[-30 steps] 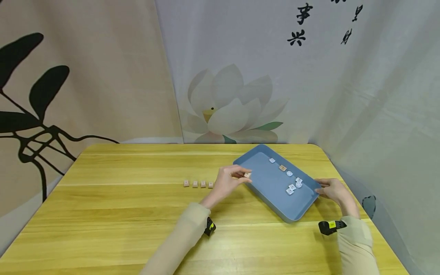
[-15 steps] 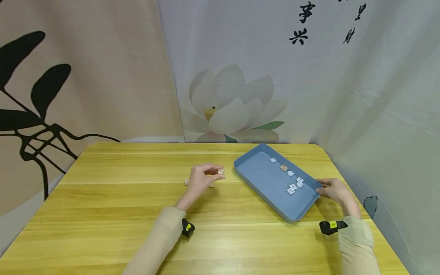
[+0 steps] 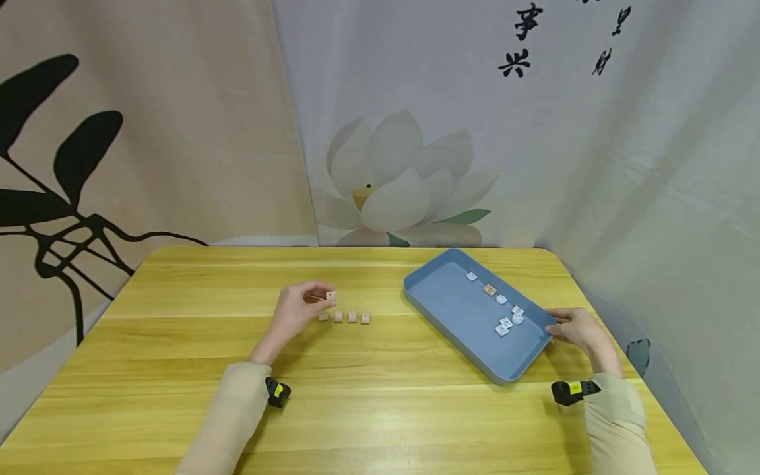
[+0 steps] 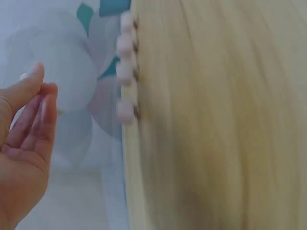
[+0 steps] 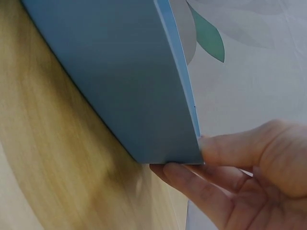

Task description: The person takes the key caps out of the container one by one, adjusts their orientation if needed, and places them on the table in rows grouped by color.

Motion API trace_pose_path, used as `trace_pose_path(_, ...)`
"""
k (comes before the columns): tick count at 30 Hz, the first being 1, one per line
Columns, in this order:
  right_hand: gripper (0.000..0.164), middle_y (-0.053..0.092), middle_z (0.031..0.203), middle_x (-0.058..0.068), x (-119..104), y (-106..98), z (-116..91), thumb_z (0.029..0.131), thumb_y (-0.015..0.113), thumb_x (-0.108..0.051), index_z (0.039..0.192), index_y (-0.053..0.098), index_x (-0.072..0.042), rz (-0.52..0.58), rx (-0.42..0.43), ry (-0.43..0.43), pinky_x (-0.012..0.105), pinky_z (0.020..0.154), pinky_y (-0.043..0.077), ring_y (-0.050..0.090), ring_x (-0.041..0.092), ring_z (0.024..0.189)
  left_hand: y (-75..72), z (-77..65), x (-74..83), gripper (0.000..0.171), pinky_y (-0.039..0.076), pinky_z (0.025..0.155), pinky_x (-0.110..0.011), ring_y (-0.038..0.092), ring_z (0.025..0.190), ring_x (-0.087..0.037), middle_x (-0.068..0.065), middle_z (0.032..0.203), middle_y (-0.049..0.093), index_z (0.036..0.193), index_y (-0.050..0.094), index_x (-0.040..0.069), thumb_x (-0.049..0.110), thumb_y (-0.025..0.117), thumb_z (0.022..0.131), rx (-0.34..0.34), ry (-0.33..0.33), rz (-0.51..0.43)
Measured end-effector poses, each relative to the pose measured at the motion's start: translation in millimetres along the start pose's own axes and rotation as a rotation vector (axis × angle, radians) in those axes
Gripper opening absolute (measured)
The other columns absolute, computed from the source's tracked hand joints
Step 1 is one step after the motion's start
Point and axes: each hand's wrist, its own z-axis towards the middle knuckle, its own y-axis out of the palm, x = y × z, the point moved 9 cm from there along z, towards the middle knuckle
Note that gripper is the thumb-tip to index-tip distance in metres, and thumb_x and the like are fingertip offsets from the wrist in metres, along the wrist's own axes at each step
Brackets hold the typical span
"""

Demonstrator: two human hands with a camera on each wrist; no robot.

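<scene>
My left hand [image 3: 295, 309] pinches a small pale keycap [image 3: 330, 296] between thumb and fingertips, raised above the table. Just beyond and below it, several like keycaps [image 3: 352, 318] stand in a row on the wood; they show blurred as pale blocks [image 4: 125, 72] in the left wrist view. There the fingers mostly hide the held one. At the right, a blue-grey tray [image 3: 439, 316] lies at a slant. Its near right corner is gripped by my right hand [image 3: 578, 330], thumb on the rim and fingers beneath the edge, as the right wrist view shows.
Inside the tray several white pieces [image 3: 502, 330] and one orange-brown piece [image 3: 489, 289] lie scattered along the right side. The wooden table [image 3: 380, 415] ends at the back against a printed curtain [image 3: 237, 132].
My left hand has carried the keycap leftward, from the tray's left edge to above the left end of the row. The right hand and tray have stayed in place.
</scene>
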Motion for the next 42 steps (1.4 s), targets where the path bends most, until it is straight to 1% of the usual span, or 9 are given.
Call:
trace_pose_path(6,0.056,0.028,0.141,0.042,-0.3,0.5,-1.3,0.094,0.054,-0.003,0.141,0.029,0.015,-0.006,0.0,0.003,0.041,0.092,0.053,0.043,0.05,0.126,-17.1,-3.8,-14.0,0.025,0.056,0.07,-0.022,0.066,0.081,-0.02,-0.01,0.09,0.072,0.102,0.073,0.003,0.012,0.077,0.079,0.024,0.044,0.09)
trace_pose_path(10,0.056,0.028,0.141,0.041,-0.7,-0.4,-1.0,0.094,0.054,-0.003,0.141,0.029,0.015,-0.013,0.0,-0.001,0.042,0.093,0.053,0.042,0.05,0.126,-23.4,-4.3,-24.3,0.024,0.053,0.068,-0.018,0.065,0.08,-0.019,-0.01,0.09,0.072,0.102,0.073,0.003,0.011,0.076,0.079,0.024,0.01,0.125)
trace_pose_path(13,0.056,0.029,0.14,0.042,-1.6,-1.0,-1.1,0.094,0.055,-0.002,0.14,0.03,0.016,-0.013,0.001,-0.008,0.043,0.093,0.052,0.042,0.051,0.126,-26.3,-4.0,-30.6,0.022,0.054,0.067,-0.02,0.065,0.078,-0.02,-0.013,0.089,0.072,0.099,0.073,0.002,0.01,0.077,0.078,0.014,-0.024,0.171)
trace_pose_path(16,0.055,0.029,0.14,0.042,-2.4,-1.0,-1.5,0.093,0.055,-0.002,0.139,0.03,0.017,-0.012,0.002,-0.014,0.043,0.092,0.053,0.042,0.05,0.126,-26.0,-4.3,-37.1,0.021,0.053,0.068,-0.025,0.063,0.079,-0.021,-0.016,0.092,0.07,0.098,0.074,0.001,0.009,0.077,0.078,-0.023,-0.077,0.23)
trace_pose_path(19,0.055,0.029,0.139,0.042,-2.7,-0.8,-1.6,0.093,0.055,-0.001,0.139,0.03,0.017,-0.007,0.001,-0.018,0.042,0.092,0.053,0.043,0.05,0.125,-23.7,-5.5,-44.8,0.022,0.051,0.069,-0.028,0.061,0.082,-0.022,-0.016,0.096,0.068,0.098,0.073,0.002,0.011,0.077,0.078,-0.075,-0.153,0.272)
trace_pose_path(21,0.055,0.029,0.139,0.042,-2.7,-0.8,-1.7,0.093,0.055,-0.001,0.139,0.03,0.017,-0.005,0.0,-0.017,0.042,0.092,0.053,0.043,0.05,0.125,-21.1,-6.3,-49.5,0.023,0.05,0.07,-0.027,0.06,0.082,-0.022,-0.016,0.095,0.068,0.099,0.073,0.002,0.011,0.077,0.078,-0.112,-0.201,0.278)
trace_pose_path(26,0.056,0.028,0.14,0.042,-2.7,-0.8,-1.5,0.093,0.055,-0.001,0.14,0.029,0.017,-0.003,-0.001,-0.006,0.043,0.093,0.052,0.043,0.05,0.126,-14.8,-7.4,-55.0,0.023,0.047,0.067,-0.026,0.058,0.08,-0.019,-0.012,0.088,0.068,0.098,0.072,0.001,0.01,0.077,0.077,-0.182,-0.26,0.283)
trace_pose_path(31,0.056,0.028,0.14,0.042,-2.5,-0.5,-1.6,0.093,0.055,-0.001,0.14,0.029,0.016,0.004,-0.003,-0.001,0.043,0.093,0.052,0.043,0.05,0.126,-11.2,-7.4,-56.8,0.022,0.044,0.066,-0.025,0.056,0.079,-0.019,-0.009,0.087,0.067,0.097,0.072,0.002,0.011,0.077,0.078,-0.212,-0.276,0.307)
trace_pose_path(42,0.056,0.027,0.141,0.043,-1.9,0.4,-1.9,0.093,0.054,0.0,0.14,0.027,0.017,0.025,-0.011,-0.01,0.038,0.09,0.055,0.044,0.049,0.125,-14.0,-6.5,-56.5,0.024,0.042,0.067,-0.026,0.056,0.081,-0.019,-0.009,0.089,0.068,0.1,0.072,0.002,0.012,0.076,0.079,-0.196,-0.263,0.353)
